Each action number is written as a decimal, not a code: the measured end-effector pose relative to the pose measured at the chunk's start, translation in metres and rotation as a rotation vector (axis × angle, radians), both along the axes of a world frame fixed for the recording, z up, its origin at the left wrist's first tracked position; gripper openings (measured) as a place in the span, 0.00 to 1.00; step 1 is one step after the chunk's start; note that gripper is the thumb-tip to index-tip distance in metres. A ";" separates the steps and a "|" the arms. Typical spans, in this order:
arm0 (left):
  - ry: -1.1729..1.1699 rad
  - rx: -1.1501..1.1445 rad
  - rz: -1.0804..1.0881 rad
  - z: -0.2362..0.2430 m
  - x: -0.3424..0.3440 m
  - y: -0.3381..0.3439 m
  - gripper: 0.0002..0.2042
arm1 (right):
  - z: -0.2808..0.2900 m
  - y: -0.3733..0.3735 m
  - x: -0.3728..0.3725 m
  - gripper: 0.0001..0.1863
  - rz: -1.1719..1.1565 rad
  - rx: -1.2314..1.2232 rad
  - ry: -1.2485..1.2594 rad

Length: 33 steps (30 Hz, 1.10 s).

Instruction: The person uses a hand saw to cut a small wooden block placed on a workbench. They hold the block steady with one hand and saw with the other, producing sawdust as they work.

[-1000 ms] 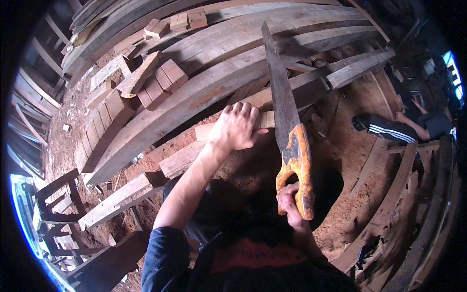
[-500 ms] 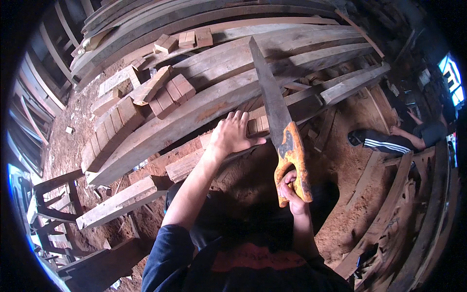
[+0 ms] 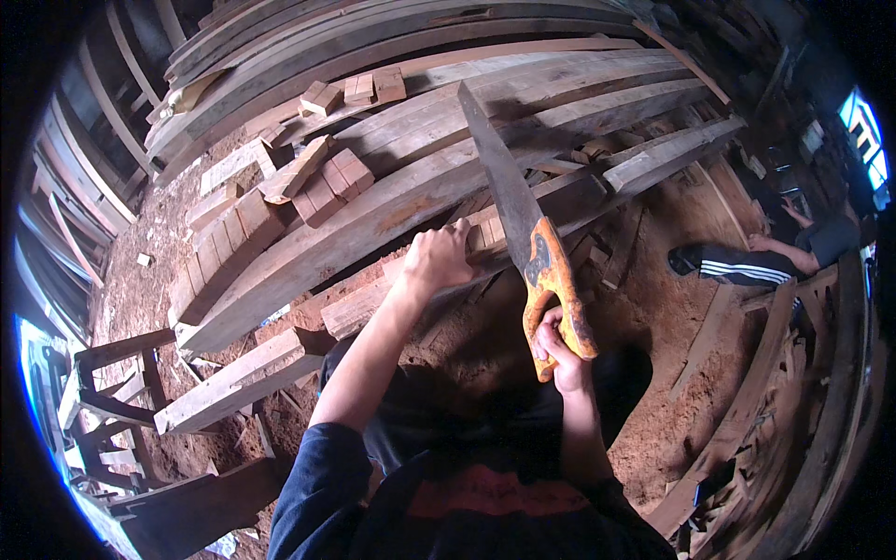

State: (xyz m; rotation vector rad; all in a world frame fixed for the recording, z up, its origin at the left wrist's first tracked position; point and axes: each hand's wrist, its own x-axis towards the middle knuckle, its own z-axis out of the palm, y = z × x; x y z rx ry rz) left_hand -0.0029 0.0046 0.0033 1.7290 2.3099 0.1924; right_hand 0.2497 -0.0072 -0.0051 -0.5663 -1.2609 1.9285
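Note:
My right hand (image 3: 560,350) is closed round the yellow-and-black handle (image 3: 560,271) of a hand saw, whose long grey blade (image 3: 499,173) points away from me and up to the left, over the stacked timber. My left hand (image 3: 434,261) has its fingers curled over the top of a light wooden piece (image 3: 485,235), left of the blade and lying along a beam. Whether the saw's teeth touch this wood is hard to tell. A pale squared timber (image 3: 364,303) sits just below my left hand.
Long beams (image 3: 401,215) cross ahead, with stacked wooden blocks (image 3: 331,187) on them. A short timber (image 3: 233,383) juts at lower left over dirt floor (image 3: 644,411). Another person (image 3: 784,257) is low down at the right. Curved planks (image 3: 737,439) lie at lower right.
The saw's handle and my right hand have moved up, and the blade's tip has swung down to the left. My left hand's fingers are more curled; the surrounding view has shifted slightly.

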 end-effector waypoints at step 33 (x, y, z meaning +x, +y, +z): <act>-0.105 0.176 0.002 -0.008 0.008 0.014 0.23 | -0.005 -0.016 -0.002 0.09 -0.182 0.429 -0.414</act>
